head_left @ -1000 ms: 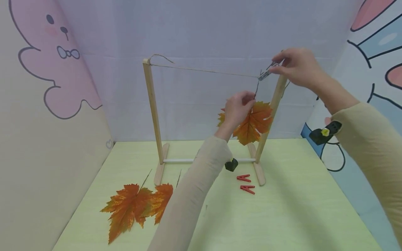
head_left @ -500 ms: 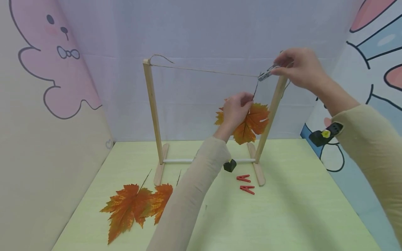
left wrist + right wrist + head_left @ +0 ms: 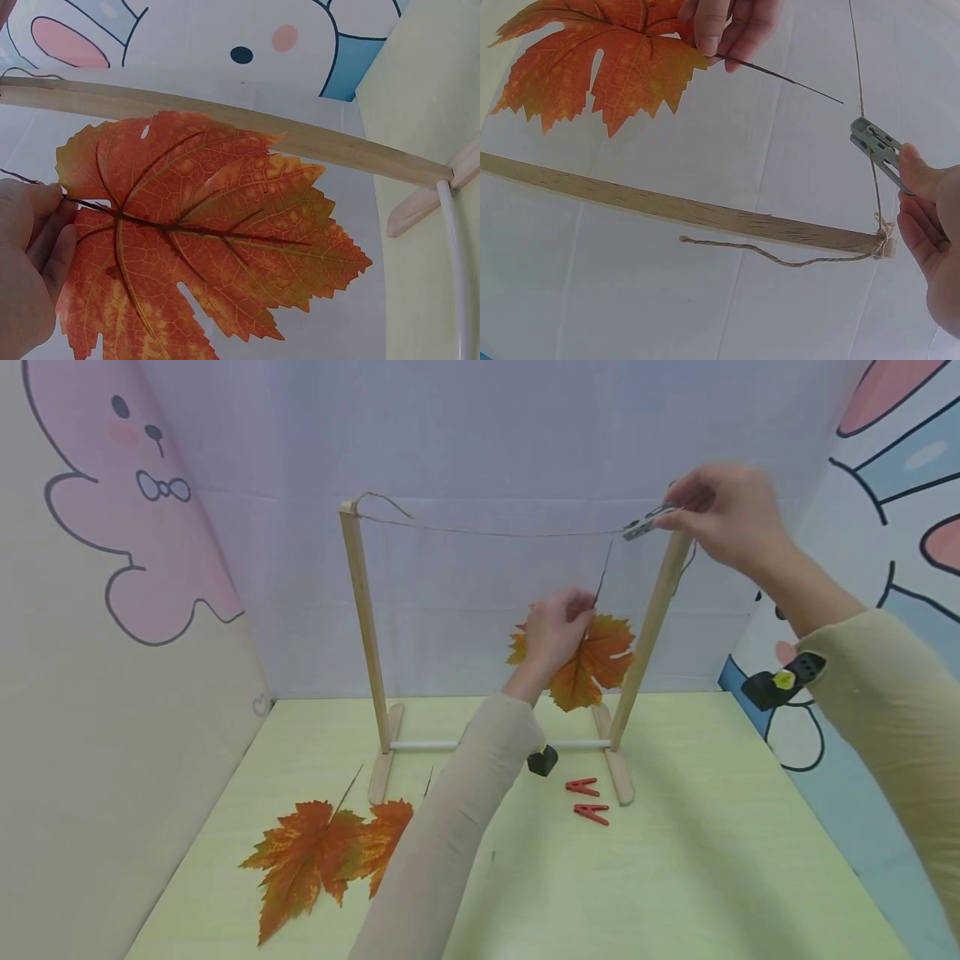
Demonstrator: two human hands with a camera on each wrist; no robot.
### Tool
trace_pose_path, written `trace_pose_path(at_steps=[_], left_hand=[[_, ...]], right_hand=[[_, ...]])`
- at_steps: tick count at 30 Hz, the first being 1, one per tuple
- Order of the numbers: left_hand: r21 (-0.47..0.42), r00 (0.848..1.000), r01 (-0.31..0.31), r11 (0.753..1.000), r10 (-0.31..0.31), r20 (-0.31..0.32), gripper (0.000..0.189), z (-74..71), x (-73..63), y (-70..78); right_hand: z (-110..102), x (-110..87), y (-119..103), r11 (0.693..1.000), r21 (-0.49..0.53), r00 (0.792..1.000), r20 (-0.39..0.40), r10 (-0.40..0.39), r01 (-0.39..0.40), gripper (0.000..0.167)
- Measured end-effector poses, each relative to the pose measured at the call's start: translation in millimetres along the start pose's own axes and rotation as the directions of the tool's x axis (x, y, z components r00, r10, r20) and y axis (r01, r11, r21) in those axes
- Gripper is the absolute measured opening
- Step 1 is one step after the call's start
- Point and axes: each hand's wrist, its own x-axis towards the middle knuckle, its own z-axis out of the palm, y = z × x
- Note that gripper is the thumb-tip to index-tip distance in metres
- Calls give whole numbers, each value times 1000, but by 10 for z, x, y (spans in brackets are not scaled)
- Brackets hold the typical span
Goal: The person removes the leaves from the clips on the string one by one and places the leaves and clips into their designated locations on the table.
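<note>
My left hand pinches the stem of an orange maple leaf, just above the blade. The stem's free tip points up, apart from the string and below it. Up by the right post, my right hand pinches a grey clothespin between thumb and fingers. The clothespin's nose end is at the twine, which runs across the top of a wooden frame. In the right wrist view a gap shows between the stem tip and the clothespin.
The frame's left post and right post stand on flat wooden feet joined by a white rod. Two red clothespins lie near the right foot. More maple leaves lie at the front left of the table.
The leaf and left hand have moved down and slightly left, so the stem tip has come away from the clothespin. The right hand has shifted slightly up and right; the string now sags.
</note>
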Motion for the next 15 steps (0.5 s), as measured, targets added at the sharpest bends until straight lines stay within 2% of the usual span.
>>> trace_pose_path(at_steps=[6,15], left_hand=[[-4,1000,-4,1000,4,-16,15,-13,-21,-79],[-4,999,46,999,-46,-1,17,-79,-58,-179]], right_hand=[[-20,2,11,1000,22,999,-49,-9,11,29],[-23,7,-14,999,50,997,-81,-14,18,29]])
